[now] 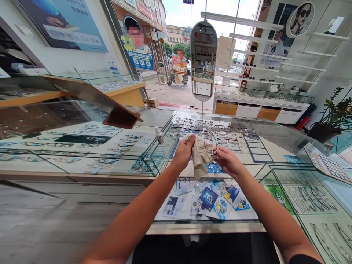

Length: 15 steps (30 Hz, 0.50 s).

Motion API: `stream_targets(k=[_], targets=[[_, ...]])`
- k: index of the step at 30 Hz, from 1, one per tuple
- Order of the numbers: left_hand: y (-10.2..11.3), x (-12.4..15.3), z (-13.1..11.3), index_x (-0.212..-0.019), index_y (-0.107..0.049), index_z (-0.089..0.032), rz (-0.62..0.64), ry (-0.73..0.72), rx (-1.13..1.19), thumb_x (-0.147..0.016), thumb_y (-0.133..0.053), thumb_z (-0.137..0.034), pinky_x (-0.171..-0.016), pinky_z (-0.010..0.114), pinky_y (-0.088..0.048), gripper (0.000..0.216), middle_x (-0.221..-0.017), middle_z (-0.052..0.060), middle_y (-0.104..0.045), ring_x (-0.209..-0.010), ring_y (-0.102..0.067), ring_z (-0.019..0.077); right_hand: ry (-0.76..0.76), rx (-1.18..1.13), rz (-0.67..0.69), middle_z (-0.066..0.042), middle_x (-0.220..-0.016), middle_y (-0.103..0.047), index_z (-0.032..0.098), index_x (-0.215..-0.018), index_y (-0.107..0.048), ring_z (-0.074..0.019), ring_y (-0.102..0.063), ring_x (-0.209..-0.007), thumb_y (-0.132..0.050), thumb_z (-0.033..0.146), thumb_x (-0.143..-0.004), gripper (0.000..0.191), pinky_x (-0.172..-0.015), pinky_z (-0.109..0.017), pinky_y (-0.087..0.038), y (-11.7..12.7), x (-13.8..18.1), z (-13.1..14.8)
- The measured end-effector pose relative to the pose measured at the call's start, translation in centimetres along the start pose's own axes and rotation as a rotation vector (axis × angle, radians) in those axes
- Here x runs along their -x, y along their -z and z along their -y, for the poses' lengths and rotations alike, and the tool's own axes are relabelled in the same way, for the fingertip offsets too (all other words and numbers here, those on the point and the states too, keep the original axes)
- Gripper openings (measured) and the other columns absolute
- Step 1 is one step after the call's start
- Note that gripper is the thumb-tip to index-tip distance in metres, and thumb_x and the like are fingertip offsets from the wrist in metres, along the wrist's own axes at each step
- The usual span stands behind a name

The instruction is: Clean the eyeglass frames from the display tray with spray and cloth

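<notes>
My left hand is closed on the top of a beige cleaning cloth, which hangs down between my hands. A thin-framed pair of glasses is partly wrapped in the cloth. My right hand pinches the glasses at their right side, beside the cloth. Both hands are raised a little above the glass counter, over rows of displayed frames.
A small spray bottle stands on the counter left of my hands. An oval mirror on a stand rises behind. A calculator lies at the right. Leaflets and discs lie under the glass. A potted plant stands far right.
</notes>
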<state>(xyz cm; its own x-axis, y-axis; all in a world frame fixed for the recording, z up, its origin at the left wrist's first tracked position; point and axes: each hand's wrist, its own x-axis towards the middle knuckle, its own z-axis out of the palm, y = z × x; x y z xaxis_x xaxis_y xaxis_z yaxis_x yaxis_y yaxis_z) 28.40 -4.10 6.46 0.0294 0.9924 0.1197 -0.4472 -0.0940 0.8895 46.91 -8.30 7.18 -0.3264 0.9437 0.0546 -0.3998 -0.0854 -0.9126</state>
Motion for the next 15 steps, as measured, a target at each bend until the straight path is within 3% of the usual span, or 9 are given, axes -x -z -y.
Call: stream_targets(k=[4,8,12,15], targets=[[0.8,-1.0,-0.1,-0.083,-0.066,-0.019,-0.164,-0.048,0.096,-0.068,-0.088,-0.061,-0.079,0.029,-0.059,0.05,-0.07,0.001,-0.072,-0.094,-0.076,0.0249,0.048,-0.024,-0.049,-0.003,-0.092,-0.07,0.023,-0.08,-0.07,-0.0185,-0.064,-0.091,-0.094,0.053,-0.06,0.043,-0.09,-0.034,-0.053,0.9,-0.3,0.8],[0.8,-1.4,-0.1,-0.092,-0.066,-0.019,-0.239,0.004,0.188,-0.076,-0.087,-0.05,-0.084,0.028,-0.06,0.041,-0.077,-0.001,-0.074,-0.09,-0.076,0.0199,0.073,-0.013,-0.055,-0.004,-0.102,-0.072,0.024,-0.077,-0.064,-0.0207,-0.067,-0.1,-0.09,0.054,-0.066,0.042,-0.094,-0.037,-0.053,1.5,-0.4,1.0],[-0.4,-0.8,-0.5,-0.1,-0.071,-0.015,-0.093,0.11,0.313,-0.093,-0.073,-0.042,-0.092,0.032,-0.059,0.028,-0.093,0.007,-0.079,-0.101,-0.075,0.0223,0.175,0.165,-0.063,-0.004,-0.095,-0.072,0.024,-0.081,-0.062,-0.0214,-0.066,-0.099,-0.084,0.059,-0.074,0.041,-0.095,-0.038,-0.05,1.1,-0.3,0.9],[-1.5,0.1,-0.8,-0.107,-0.073,-0.013,0.034,0.192,0.372,-0.101,-0.061,-0.04,-0.097,0.034,-0.058,0.031,-0.104,0.01,-0.08,-0.113,-0.073,0.0242,0.393,0.529,-0.164,-0.004,-0.091,-0.069,0.025,-0.084,-0.061,-0.0222,-0.064,-0.095,-0.071,0.056,-0.088,0.034,-0.091,-0.038,-0.048,0.5,0.2,0.7]])
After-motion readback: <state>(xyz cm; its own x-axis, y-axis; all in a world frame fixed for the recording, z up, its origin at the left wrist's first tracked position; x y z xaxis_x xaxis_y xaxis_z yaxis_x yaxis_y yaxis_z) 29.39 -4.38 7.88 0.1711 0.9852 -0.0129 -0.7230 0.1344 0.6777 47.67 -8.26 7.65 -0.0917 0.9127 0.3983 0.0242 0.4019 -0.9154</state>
